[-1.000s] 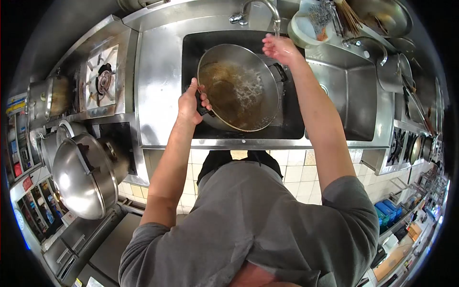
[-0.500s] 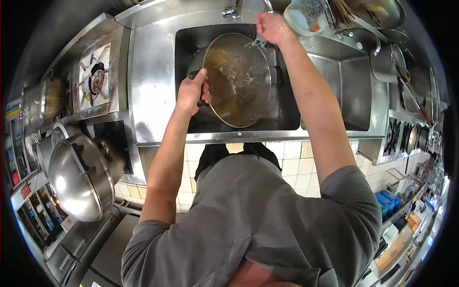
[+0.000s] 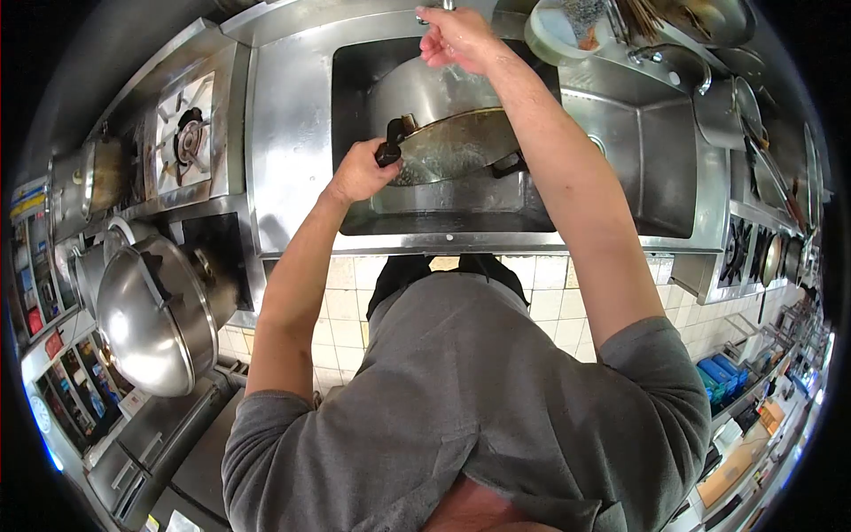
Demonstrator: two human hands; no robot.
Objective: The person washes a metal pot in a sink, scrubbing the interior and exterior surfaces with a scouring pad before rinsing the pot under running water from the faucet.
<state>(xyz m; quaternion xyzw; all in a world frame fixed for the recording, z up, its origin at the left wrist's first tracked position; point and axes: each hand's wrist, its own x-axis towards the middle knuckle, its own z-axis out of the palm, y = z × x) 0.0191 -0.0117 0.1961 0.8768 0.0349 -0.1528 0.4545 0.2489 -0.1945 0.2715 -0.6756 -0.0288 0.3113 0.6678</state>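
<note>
In the sink (image 3: 390, 222), a large metal pot (image 3: 456, 146) stands tipped steeply toward me, its brownish wet inside showing below the rim and its grey outer wall above. A black handle juts from each side. My left hand (image 3: 363, 172) is closed around the left handle (image 3: 388, 151). Beyond the pot, at the back edge of the sink, my right hand (image 3: 455, 40) is at the tap (image 3: 436, 7), with one finger stretched out toward it and the others loosely bent. It seems to hold nothing; whether it touches the tap I cannot tell.
A second basin (image 3: 634, 168) lies to the right, with a white tub (image 3: 563, 40) behind it. Left of the sink are a steel counter (image 3: 288, 133) and a gas burner (image 3: 188, 137). A big domed steel vessel (image 3: 146, 319) stands lower left.
The pot has gone from lying flat with water in it to steeply tipped, the water mostly gone. My right hand moved left, from the water stream to the tap. My left hand kept its grip.
</note>
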